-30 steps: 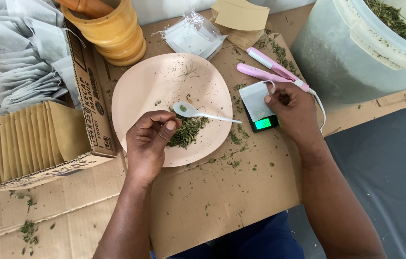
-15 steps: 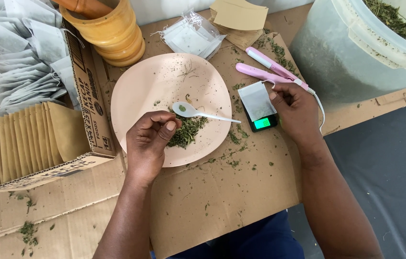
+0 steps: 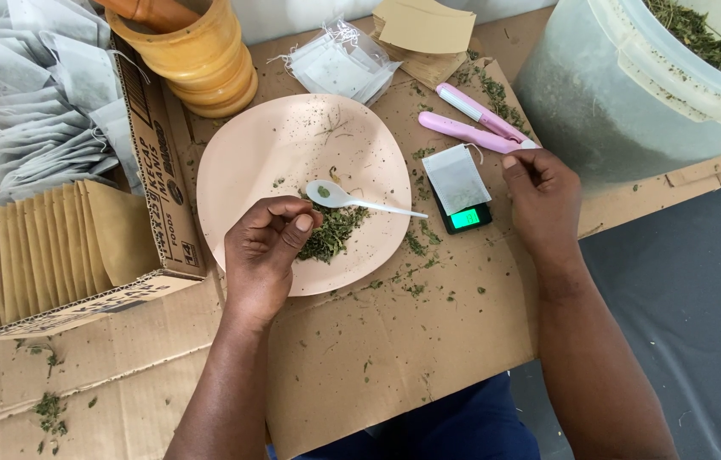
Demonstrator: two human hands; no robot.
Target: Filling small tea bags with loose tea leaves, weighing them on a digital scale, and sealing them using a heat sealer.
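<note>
1. A small white tea bag (image 3: 456, 177) lies flat on a little black scale (image 3: 465, 213); the scale sits on the brown cardboard (image 3: 428, 358), just right of the pink plate (image 3: 249, 162); the scale's small screen glows green.
2. The right hand (image 3: 541, 198) is just beside the tea bag, on its right side; its fingers (image 3: 520, 163) are curled close together near the bag's top corner; it is too hard to tell if they touch the bag or its thin string.
3. The left hand (image 3: 264, 255) rests over the near edge of the plate; its thumb and fingers are pinched together right by a small pile of dried green leaves (image 3: 333, 232); whether any leaves sit between the fingertips cannot be seen.
4. A white plastic spoon (image 3: 352, 198) lies on the plate just above the pile; there is a bit of green in its bowl; its handle points to the scale.
5. A pink tool (image 3: 477, 122) with two long arms lies just behind the scale; green crumbs are all over the cardboard.
6. A stack of empty white bags (image 3: 336, 64) sits behind the plate; tan paper pieces (image 3: 424, 30) lie next to it.
7. A yellow wooden pot (image 3: 198, 55) stands at the back left.
8. A cardboard box (image 3: 169, 217) on the left holds tan envelopes (image 3: 45, 247) and more white bags.
9. A big see-through bucket (image 3: 633, 94) with green leaves stands at the right.
</note>
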